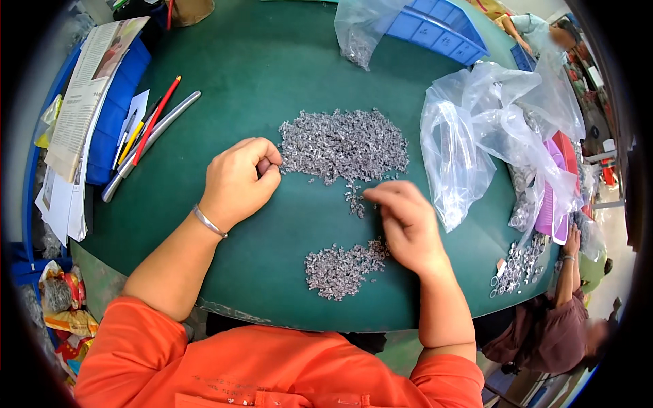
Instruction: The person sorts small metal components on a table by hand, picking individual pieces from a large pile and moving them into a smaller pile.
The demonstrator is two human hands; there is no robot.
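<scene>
A large heap of tiny grey, shiny parts (347,146) lies in the middle of the green table; the parts are too small to name. At its left edge is my left hand (241,178), fingers curled in and thumb against them, a silver bangle on the wrist. Whatever it may pinch is hidden. My right hand (411,228) reaches over the front of the heap, index finger stretched left and apart from the thumb. Its fingertips are beside a thin trail of loose parts (354,200). Nearer to me lies a smaller heap of the same parts (340,272).
Pens (156,119) and a blue bin with newspapers (95,88) are at the left. Clear plastic bags (456,143) cover the right side, next to a purple basket (549,197) and scattered rings (518,266). A blue crate (435,30) stands at the back. Another person's hand (571,239) is at the right.
</scene>
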